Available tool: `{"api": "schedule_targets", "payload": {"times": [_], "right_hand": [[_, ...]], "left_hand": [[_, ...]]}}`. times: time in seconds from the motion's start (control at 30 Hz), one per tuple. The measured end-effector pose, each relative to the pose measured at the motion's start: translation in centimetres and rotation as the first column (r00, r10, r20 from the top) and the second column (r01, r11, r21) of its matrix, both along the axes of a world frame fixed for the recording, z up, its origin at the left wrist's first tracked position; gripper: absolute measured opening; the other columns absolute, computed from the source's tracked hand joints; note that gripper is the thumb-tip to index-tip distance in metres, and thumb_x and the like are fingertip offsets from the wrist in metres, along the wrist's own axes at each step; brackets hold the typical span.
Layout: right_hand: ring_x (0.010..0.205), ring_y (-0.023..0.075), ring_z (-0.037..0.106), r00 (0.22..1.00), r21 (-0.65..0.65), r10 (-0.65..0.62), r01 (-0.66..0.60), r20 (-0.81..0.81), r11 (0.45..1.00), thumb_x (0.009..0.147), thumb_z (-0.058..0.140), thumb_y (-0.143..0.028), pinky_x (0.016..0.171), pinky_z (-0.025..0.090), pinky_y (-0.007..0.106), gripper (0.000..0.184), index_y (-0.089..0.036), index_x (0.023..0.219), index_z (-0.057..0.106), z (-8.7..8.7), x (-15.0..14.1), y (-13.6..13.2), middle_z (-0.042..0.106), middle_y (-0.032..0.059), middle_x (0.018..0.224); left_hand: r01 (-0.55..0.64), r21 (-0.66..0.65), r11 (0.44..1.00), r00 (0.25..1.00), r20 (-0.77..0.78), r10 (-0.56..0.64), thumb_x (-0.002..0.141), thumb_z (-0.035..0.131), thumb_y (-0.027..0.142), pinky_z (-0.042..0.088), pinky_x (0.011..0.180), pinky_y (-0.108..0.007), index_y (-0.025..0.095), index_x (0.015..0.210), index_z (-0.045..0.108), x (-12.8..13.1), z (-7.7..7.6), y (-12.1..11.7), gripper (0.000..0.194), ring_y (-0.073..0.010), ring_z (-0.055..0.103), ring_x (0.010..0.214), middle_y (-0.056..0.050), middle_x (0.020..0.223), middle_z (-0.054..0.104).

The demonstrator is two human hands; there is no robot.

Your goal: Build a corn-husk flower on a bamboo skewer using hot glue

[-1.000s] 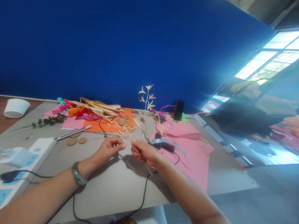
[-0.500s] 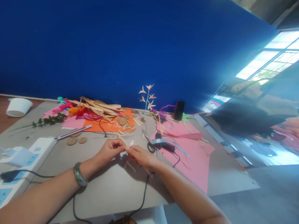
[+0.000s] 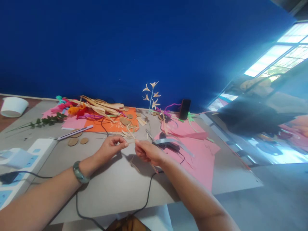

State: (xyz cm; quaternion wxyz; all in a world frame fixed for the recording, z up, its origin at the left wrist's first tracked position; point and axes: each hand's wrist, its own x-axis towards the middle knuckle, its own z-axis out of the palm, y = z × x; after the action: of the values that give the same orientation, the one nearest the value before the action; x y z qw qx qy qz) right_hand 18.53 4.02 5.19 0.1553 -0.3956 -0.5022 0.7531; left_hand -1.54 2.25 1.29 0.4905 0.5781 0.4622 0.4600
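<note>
My right hand (image 3: 149,152) pinches a narrow pale strip of dried husk or raffia (image 3: 130,133), which sticks up and to the left from the fingertips. Close beside it, my left hand (image 3: 112,147) has thumb and forefinger pressed together on what looks like a thin end of the strip, stretched across the small gap between the hands. Below them, loose pale scraps (image 3: 135,165) lie on the table. Behind stands a blue stem with several pale star-shaped flowers (image 3: 152,96). Scissors, partly hidden by my right hand, lie past it.
A bundle of pale strips (image 3: 101,107) lies on orange paper (image 3: 93,129) at the back left. Pink sheets (image 3: 199,160) and a black corded tool (image 3: 172,146) are on the right. A phone (image 3: 184,109) leans upright. A power strip (image 3: 31,166) stands left, near cardboard discs (image 3: 72,141).
My hands have moved apart from touching, leaving a small gap with a thin strand across it. The pale strip now points up from my right fingers. The view has shifted slightly.
</note>
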Motion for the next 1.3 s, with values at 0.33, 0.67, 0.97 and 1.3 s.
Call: {"api": "schedule_targets", "payload": {"times": [0.33,0.67,0.97,1.3], "right_hand": [[0.052,0.0081,0.040,0.914,0.631,0.112,-0.354,0.391,0.690,0.072,0.071,-0.027,0.050,0.029,0.020,0.015,-0.016,0.082,0.066,-0.9,1.0,0.7,0.045,-0.0058,0.057],[0.077,0.0158,0.057,0.751,0.688,0.109,-0.645,0.651,0.333,0.079,0.063,-0.018,0.068,0.038,0.023,0.008,-0.015,0.085,0.068,-2.4,0.1,0.2,0.064,0.0055,0.084],[0.069,0.0129,0.053,0.853,0.738,0.107,-0.498,0.510,0.454,0.079,0.062,-0.017,0.064,0.037,0.022,0.005,-0.014,0.078,0.066,-2.1,0.3,0.6,0.060,0.0022,0.074],[0.052,0.0087,0.040,0.949,0.588,-0.005,-0.191,0.314,0.786,0.082,0.057,-0.027,0.050,0.031,0.020,0.012,-0.015,0.077,0.058,-0.6,0.6,0.9,0.046,-0.0051,0.058]], "left_hand": [[-0.233,0.089,0.969,0.930,-0.271,0.248,0.069,0.066,0.037,0.043,0.058,-0.026,0.015,0.068,0.071,-1.6,-1.6,1.7,0.022,-0.0160,0.058,0.060,-0.002,0.062,0.068],[-0.301,0.085,0.950,0.840,-0.447,0.306,0.070,0.065,0.043,0.046,0.067,-0.029,0.017,0.077,0.075,-3.0,-3.0,2.9,0.029,-0.0209,0.065,0.069,-0.005,0.073,0.074],[-0.272,0.186,0.944,0.818,-0.473,0.328,0.076,0.060,0.037,0.047,0.071,-0.032,0.018,0.086,0.075,-2.8,-2.8,2.6,0.026,-0.0214,0.064,0.075,-0.007,0.086,0.074],[0.068,0.319,0.945,0.960,-0.279,0.025,0.082,0.056,0.026,0.046,0.073,-0.029,0.017,0.079,0.072,0.3,-0.4,-0.2,0.018,-0.0181,0.062,0.077,-0.006,0.078,0.070]]}}
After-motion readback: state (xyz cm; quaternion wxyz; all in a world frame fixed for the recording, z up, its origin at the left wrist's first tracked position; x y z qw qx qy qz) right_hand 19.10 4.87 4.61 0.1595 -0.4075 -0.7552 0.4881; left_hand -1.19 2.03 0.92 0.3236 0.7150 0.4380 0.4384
